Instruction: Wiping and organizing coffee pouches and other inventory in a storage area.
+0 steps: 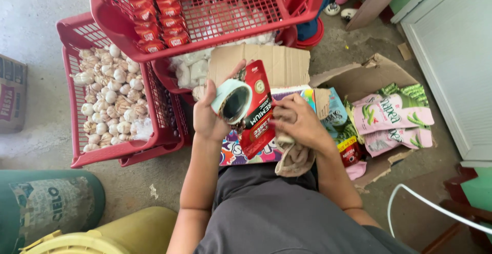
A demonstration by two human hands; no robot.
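A red crate (123,154) of garlic bulbs (110,100) sits leftmost. The left hand (210,115) grasps a red coffee pouch (253,108) above the lap; the right hand (300,123) seems clenched on a beige cloth (294,159) against it.

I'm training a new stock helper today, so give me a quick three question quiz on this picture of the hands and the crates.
1. True or false: the left hand holds a red packet with a cup pictured on it.
2. What fills the red crate on the floor at left? A) garlic bulbs B) onions C) eggs
3. Fill in: the right hand presses a beige ____ against the packet.

Key
1. True.
2. A, garlic bulbs.
3. Cloth, which hangs down below the hand.
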